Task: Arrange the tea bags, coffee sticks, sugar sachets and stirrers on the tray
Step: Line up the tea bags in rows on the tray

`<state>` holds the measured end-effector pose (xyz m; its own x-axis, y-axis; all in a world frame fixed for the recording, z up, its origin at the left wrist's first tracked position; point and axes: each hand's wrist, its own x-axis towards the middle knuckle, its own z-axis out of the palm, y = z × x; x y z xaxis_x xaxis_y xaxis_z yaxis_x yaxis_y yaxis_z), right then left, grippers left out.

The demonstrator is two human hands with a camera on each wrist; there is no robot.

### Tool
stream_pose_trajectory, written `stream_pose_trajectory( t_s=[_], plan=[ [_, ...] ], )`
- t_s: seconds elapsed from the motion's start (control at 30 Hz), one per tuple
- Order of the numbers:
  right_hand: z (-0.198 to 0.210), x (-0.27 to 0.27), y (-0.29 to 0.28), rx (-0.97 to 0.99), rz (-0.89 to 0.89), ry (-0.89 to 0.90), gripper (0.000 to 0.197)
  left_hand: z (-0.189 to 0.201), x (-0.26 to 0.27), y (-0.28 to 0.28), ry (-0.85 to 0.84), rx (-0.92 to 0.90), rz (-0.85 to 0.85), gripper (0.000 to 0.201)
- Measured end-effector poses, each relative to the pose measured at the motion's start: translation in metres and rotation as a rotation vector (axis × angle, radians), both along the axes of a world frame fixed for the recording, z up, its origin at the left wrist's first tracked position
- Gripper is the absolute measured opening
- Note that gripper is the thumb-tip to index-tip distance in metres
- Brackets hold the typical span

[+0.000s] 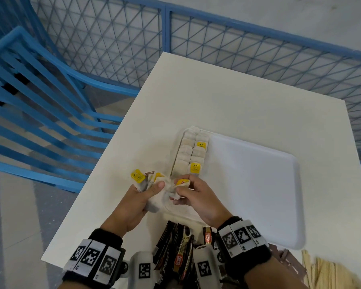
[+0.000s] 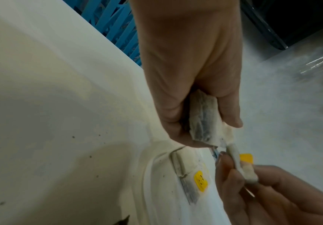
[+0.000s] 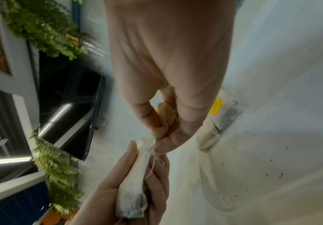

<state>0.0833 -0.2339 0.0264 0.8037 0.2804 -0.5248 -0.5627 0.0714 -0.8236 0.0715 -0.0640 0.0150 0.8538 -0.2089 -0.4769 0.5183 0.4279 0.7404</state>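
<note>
My left hand [image 1: 146, 197] grips a bunch of tea bags [image 1: 154, 190] with yellow tags, just above the near left corner of the white tray [image 1: 258, 184]. My right hand [image 1: 188, 190] pinches one tea bag [image 1: 180, 183] at the edge of that bunch. In the left wrist view the bunch of tea bags [image 2: 205, 120] sits in my left fingers, and my right fingers [image 2: 231, 172] pinch a single bag [image 2: 241, 164]. Two rows of tea bags [image 1: 191, 151] lie along the tray's left side. Coffee sticks [image 1: 175, 253] lie in a pile near the table's front edge. Wooden stirrers [image 1: 325, 274] lie at the lower right.
The white table [image 1: 206, 97] carries the tray. A blue chair [image 1: 40, 105] stands to the left of the table, and a blue mesh fence [image 1: 238, 46] runs behind it. The tray's right part is bare white surface.
</note>
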Motion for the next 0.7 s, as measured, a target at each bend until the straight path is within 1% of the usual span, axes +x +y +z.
stream_pose_trajectory(
  t_s=[0.07,0.1,0.17,0.2,0.23,0.3,0.33,0.4,0.5,0.57,0.7],
  plan=[
    [-0.001,-0.001,-0.004,0.058,-0.016,0.003,0.017,0.001,-0.001,0.001,0.013,-0.011,0.025,0.079],
    [-0.002,-0.001,-0.005,0.084,-0.02,-0.003,0.018,0.0,-0.001,0.002,0.025,-0.023,0.036,0.074],
    [-0.005,-0.001,-0.007,0.126,-0.027,-0.009,0.022,0.001,-0.003,0.005,0.057,-0.044,0.032,0.051],
    [-0.005,0.0,-0.008,0.152,-0.036,-0.013,0.023,0.002,-0.004,0.006,0.075,-0.044,0.015,0.044],
    [-0.005,0.001,-0.009,0.179,-0.047,-0.019,0.022,0.002,-0.004,0.008,0.091,-0.045,-0.013,0.044],
    [-0.002,0.004,-0.009,0.224,-0.059,-0.032,0.011,0.004,-0.006,0.01,0.121,-0.026,-0.103,0.054],
    [0.0,0.005,-0.009,0.234,-0.062,-0.04,0.01,0.007,-0.007,0.01,0.126,-0.019,-0.145,0.056],
    [0.0,0.007,-0.008,0.203,-0.046,-0.066,0.024,0.009,-0.008,0.01,0.121,-0.043,-0.199,0.066],
    [-0.002,0.008,-0.006,0.032,0.043,-0.159,0.031,0.012,-0.009,0.007,0.112,-0.045,-0.232,0.083],
    [0.0,0.008,-0.006,-0.028,0.083,-0.199,0.037,0.011,-0.01,0.007,0.114,-0.023,-0.237,0.085],
    [0.001,0.008,-0.006,-0.018,0.076,-0.262,0.047,0.009,-0.012,0.008,0.11,0.002,-0.235,0.082]
  ],
)
